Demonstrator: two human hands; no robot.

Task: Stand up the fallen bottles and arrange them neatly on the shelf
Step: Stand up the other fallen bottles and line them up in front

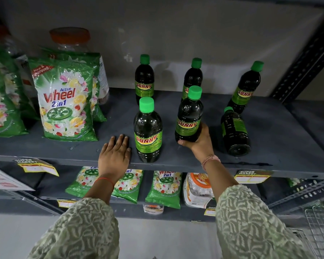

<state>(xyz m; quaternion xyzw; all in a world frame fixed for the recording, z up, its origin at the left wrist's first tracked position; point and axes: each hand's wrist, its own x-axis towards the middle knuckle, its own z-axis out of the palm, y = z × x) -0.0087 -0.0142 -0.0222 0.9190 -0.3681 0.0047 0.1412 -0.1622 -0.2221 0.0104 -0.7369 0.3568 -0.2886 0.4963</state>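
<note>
Head view is showing the right hand (198, 142) curling its fingers around the base of an upright bottle (189, 116) on the shelf (269, 135), while the left hand (114, 154) is lying flat, fingers together, beside another bottle (148, 131); one bottle (235, 132) is lying fallen at right.

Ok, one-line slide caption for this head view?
Right hand grips a Sunny bottle on the shelf; one bottle lies fallen beside it.

1. Head view — the only one; set above the arms, looking forward and down, close onto the grey shelf (269, 139)
2. Wide-angle — the lower shelf (131, 210) shows beneath; edges bow
</note>
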